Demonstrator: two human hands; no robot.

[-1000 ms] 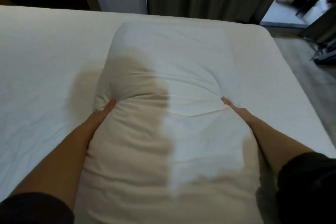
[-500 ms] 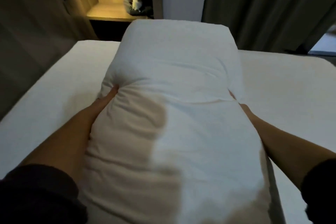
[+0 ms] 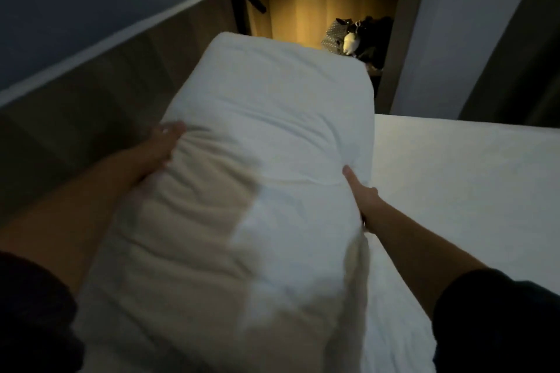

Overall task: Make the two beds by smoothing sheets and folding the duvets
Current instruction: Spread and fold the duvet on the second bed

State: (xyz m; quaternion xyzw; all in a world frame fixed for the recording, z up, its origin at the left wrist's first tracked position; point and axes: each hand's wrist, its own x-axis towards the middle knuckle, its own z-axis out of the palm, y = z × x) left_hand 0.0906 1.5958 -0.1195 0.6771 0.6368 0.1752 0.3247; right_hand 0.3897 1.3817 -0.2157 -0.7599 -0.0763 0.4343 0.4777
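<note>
The person holds a folded white duvet [image 3: 266,179] lengthwise between both arms, above the white bed [image 3: 460,191]. The left hand [image 3: 163,148] clutches its left edge, the right hand [image 3: 360,194] its right edge, fingers sunk into fabric. A lit wooden shelf [image 3: 306,6] glows beyond.

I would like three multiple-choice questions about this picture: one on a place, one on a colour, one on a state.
1. Where is the dark bag?
A. on the mattress
B. in the lit wooden shelf
C. on the floor

2. What colour is the pillow?
A. white
B. red
C. black

3. How is the pillow held?
A. by one hand
B. by nobody
C. by both hands

Key: 1 B, it sits in the yellow-lit niche; 2 A, the cover is white; 3 C, the left hand and right hand press its two sides.
</note>
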